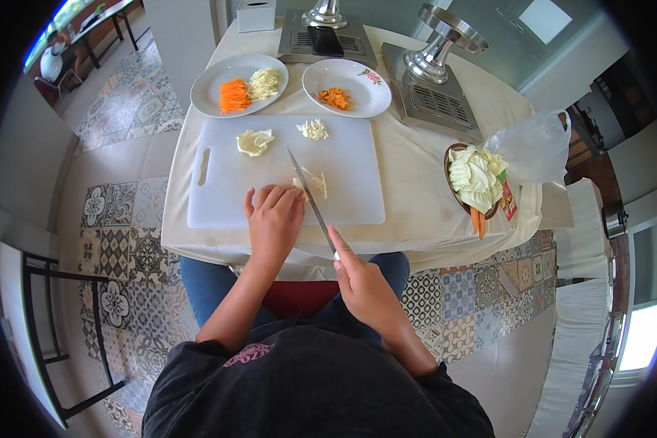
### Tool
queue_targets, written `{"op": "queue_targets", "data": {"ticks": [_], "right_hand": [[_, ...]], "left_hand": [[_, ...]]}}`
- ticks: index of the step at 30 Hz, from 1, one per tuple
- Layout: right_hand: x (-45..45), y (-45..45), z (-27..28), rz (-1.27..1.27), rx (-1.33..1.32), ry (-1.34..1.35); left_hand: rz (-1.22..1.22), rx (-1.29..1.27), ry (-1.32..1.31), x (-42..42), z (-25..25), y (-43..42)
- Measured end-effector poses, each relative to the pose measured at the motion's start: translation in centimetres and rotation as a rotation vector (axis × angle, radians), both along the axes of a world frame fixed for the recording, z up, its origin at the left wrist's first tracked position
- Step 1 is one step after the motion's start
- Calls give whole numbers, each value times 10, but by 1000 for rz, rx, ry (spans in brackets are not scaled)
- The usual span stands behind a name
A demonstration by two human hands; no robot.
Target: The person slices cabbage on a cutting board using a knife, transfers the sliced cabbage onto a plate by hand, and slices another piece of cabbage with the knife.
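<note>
My right hand (363, 281) grips the handle of a kitchen knife (315, 204), its blade pointing away over the white cutting board (223, 182). Beside the blade, my left hand (276, 219) presses down with curled fingers on a piece of cabbage, mostly hidden under the fingertips. Thin cabbage strips (318, 185) lie just right of the blade. Farther up the board are a loose cabbage leaf piece (255, 143) and a small heap of cut cabbage (313, 130).
Behind the board stand a plate (203, 91) with carrot and cabbage strips and a flowered plate (377, 82) with orange shreds. At right, a bowl (455, 182) holds cabbage leaves (477, 179) and carrots near a plastic bag (529, 150). Metal stands (434, 95) occupy the back. A person sits far left.
</note>
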State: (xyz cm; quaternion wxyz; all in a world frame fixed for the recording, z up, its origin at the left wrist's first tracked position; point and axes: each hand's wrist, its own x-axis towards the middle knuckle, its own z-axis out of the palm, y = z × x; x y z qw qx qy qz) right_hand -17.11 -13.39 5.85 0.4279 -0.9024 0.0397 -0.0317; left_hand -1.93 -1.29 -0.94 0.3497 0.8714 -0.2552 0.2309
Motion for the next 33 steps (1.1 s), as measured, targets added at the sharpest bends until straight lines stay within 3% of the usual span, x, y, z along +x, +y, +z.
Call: {"op": "queue_targets", "data": {"ticks": [15, 33], "right_hand": [[-15, 3, 23, 0, -86, 189], [20, 10, 2, -18, -138, 116]], "left_hand": [[27, -5, 39, 0, 0, 0], [16, -28, 50, 1, -2, 0]]}}
